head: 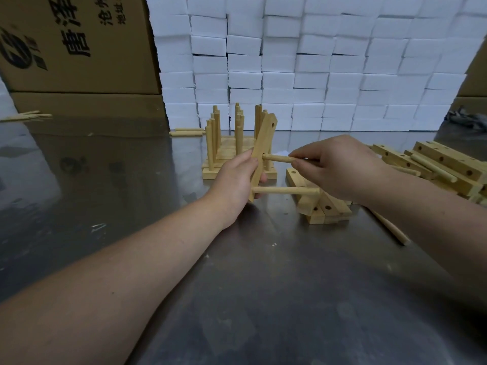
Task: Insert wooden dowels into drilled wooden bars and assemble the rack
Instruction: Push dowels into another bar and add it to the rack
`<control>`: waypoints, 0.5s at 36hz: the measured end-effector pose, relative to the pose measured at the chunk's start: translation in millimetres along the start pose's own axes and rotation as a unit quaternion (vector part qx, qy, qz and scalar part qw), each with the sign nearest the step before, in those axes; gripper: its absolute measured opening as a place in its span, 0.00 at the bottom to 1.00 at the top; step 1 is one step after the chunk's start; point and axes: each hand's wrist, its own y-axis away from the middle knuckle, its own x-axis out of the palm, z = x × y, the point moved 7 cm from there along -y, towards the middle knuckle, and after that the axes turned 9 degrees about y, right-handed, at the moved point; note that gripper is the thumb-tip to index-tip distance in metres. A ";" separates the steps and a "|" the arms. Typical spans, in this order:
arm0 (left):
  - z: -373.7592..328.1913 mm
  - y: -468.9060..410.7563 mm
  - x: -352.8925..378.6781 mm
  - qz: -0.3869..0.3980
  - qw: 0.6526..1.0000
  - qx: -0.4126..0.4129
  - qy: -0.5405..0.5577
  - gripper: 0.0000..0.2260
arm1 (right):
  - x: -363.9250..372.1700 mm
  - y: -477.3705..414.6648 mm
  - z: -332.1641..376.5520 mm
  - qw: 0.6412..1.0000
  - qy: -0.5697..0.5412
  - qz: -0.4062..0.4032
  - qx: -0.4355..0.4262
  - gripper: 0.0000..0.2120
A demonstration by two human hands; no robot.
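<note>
The left grip (237,180) is clamped around a drilled wooden bar (264,139), thumb on the near side and fingers curled round the far side. It holds the bar on end, leaning slightly, above the table (237,299). The right grip (340,167) is closed in a pinch on the upper dowel (279,158), which lies level to the right of the bar. The dowel's left tip meets a hole in the bar's face; how deep it sits cannot be told. Lower on the same bar, a second dowel (286,191) juts out level to the right, seated in the bar near its bottom end. An open hole shows near the bar's top.

Just behind the bar stands a finished rack (226,143) with rows of upright dowels. To the right of the bar, under the right grip, lies a short stack of drilled bars (328,208). Farther right is a loose pile of bars and dowels (442,164). A single dowel (392,230) lies on the table to the right of and nearer than the bar. Behind and to the left of the bar lie a few spare dowels (187,131), and far to the left is another small bunch (26,116). Beyond everything rise a wall of white foam blocks (329,61) and a cardboard box (79,43).
</note>
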 end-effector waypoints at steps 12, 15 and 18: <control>0.6 -1.4 0.2 0.022 1.000 0.014 -0.008 0.15 | -3.7 1.2 4.9 0.999 0.020 -0.026 -0.018 0.14; 0.8 -1.6 1.7 0.024 1.000 0.013 -0.015 0.14 | -6.2 1.1 5.1 0.999 0.012 -0.032 -0.022 0.14; 1.3 -2.2 2.6 0.027 1.000 0.008 -0.012 0.15 | -8.1 1.5 6.8 0.999 0.011 -0.037 -0.030 0.14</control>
